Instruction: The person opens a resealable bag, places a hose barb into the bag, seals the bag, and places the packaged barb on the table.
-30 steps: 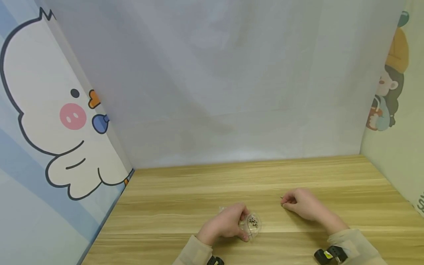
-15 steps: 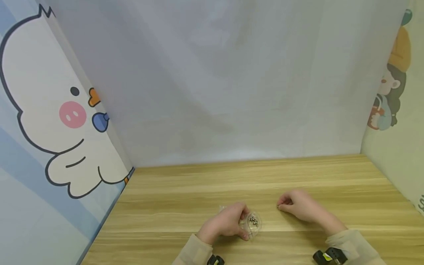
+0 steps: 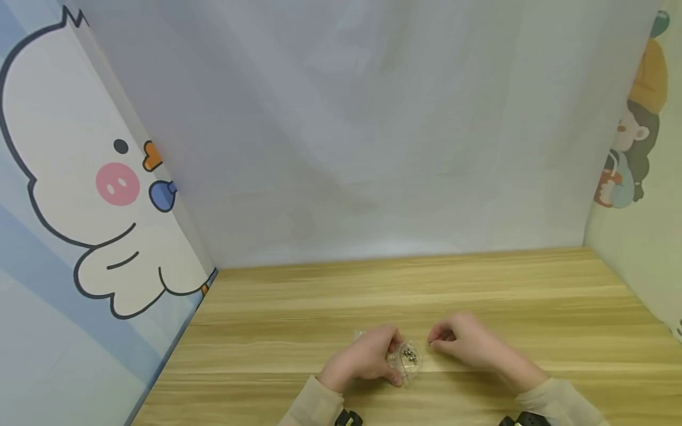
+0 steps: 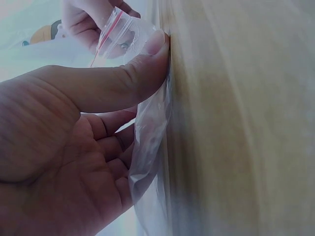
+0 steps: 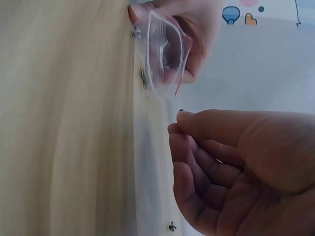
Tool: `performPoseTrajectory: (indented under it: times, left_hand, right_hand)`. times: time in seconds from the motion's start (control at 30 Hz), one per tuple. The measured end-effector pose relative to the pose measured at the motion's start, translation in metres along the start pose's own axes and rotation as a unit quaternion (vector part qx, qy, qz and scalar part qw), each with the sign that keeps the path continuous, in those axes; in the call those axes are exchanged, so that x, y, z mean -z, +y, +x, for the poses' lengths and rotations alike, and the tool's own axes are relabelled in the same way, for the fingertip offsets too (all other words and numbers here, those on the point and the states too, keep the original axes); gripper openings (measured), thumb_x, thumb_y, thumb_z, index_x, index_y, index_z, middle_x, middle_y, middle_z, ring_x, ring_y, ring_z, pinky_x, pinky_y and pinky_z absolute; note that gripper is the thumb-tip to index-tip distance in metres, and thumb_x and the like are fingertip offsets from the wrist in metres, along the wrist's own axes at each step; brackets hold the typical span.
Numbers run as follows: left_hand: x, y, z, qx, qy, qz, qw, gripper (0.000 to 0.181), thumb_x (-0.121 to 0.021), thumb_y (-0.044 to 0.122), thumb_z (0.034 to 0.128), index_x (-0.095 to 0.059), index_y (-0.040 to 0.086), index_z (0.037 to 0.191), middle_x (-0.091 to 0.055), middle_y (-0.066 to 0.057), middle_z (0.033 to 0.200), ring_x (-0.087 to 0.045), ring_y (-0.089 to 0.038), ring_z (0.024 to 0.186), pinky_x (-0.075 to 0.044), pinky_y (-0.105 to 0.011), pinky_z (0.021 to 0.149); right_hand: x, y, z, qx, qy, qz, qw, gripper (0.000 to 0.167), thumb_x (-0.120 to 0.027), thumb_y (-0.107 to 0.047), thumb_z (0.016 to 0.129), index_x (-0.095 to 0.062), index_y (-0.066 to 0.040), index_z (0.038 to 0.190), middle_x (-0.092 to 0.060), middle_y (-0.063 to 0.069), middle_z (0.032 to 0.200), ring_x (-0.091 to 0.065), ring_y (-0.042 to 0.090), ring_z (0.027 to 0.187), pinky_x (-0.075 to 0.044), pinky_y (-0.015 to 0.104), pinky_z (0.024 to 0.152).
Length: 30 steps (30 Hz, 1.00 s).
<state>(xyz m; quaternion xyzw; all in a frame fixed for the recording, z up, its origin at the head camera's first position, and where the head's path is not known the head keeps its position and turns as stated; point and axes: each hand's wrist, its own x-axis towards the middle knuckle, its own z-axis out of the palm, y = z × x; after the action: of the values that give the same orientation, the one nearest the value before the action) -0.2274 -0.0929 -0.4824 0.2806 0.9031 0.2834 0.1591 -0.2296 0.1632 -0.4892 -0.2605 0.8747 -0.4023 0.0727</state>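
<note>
My left hand (image 3: 364, 358) grips a clear zip-lock bag (image 5: 158, 54) with a red strip, thumb on one side and fingers on the other. The bag lies against the wooden table, its mouth spread toward the right. Inside it, small shiny metal pieces (image 3: 409, 355), apparently screws, lie in a cluster. Just right of the bag's mouth, my right hand (image 3: 466, 343) pinches a tiny metal piece (image 5: 181, 110) between thumb and index finger. Only its dark tip shows, so its exact kind is unclear. Another small metal piece (image 5: 172, 226) appears beyond the right hand in the right wrist view.
The wooden table (image 3: 298, 296) reaches back to a plain grey-white sheet (image 3: 346, 148). Cartoon-printed panels flank it: a white bird figure (image 3: 69, 148) at left and a child figure (image 3: 629, 148) at right. Black wrist devices (image 3: 348, 418) sit by the sleeves.
My right hand has moved left and slightly nearer, bringing the pinched metal piece close to the bag's mouth. The left hand and bag have stayed almost in place.
</note>
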Motion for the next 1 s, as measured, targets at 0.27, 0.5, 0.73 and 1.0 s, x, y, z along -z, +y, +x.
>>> performPoseTrajectory:
  times: [0.27, 0.5, 0.73, 1.0]
  left_hand:
    - [0.0, -0.003, 0.001, -0.001, -0.002, -0.008, 1.0, 0.057, -0.101, 0.007, 0.0704, -0.057, 0.011, 0.106, -0.05, 0.004, 0.092, -0.045, -0.005, 0.08, -0.044, -0.022, 0.075]
    - [0.001, -0.003, 0.001, 0.007, -0.003, -0.005, 1.0, 0.056, -0.101, 0.008, 0.0711, -0.058, 0.011, 0.107, -0.052, 0.003, 0.093, -0.046, -0.005, 0.079, -0.044, -0.022, 0.075]
    - [0.002, -0.001, 0.001, 0.007, -0.007, -0.011, 0.9999, 0.055, -0.101, 0.008, 0.0723, -0.058, 0.011, 0.107, -0.051, 0.003, 0.093, -0.045, -0.005, 0.079, -0.044, -0.022, 0.075]
    - [0.0, -0.003, 0.002, 0.009, -0.005, -0.011, 0.9999, 0.056, -0.101, 0.009, 0.0714, -0.058, 0.011, 0.108, -0.051, 0.005, 0.093, -0.046, -0.005, 0.08, -0.044, -0.022, 0.077]
  right_hand:
    - [-0.013, -0.014, 0.001, 0.017, -0.001, 0.008, 0.9998, 0.004, -0.079, -0.012, 0.095, -0.079, -0.009, 0.098, -0.073, -0.01, 0.089, -0.066, 0.003, 0.082, -0.056, 0.027, 0.075]
    - [-0.023, -0.019, 0.003, 0.036, -0.007, 0.034, 0.9987, 0.004, -0.079, -0.01, 0.095, -0.079, -0.011, 0.099, -0.074, -0.01, 0.091, -0.067, 0.004, 0.082, -0.057, 0.026, 0.075]
    - [-0.027, -0.022, 0.003, 0.049, -0.007, 0.048, 0.9976, 0.003, -0.078, -0.008, 0.096, -0.079, -0.01, 0.098, -0.075, -0.008, 0.09, -0.067, 0.003, 0.082, -0.057, 0.026, 0.075]
    - [-0.029, -0.023, 0.003, 0.053, -0.011, 0.049, 0.9973, 0.004, -0.078, -0.008, 0.096, -0.079, -0.011, 0.098, -0.075, -0.007, 0.09, -0.067, 0.002, 0.082, -0.057, 0.026, 0.074]
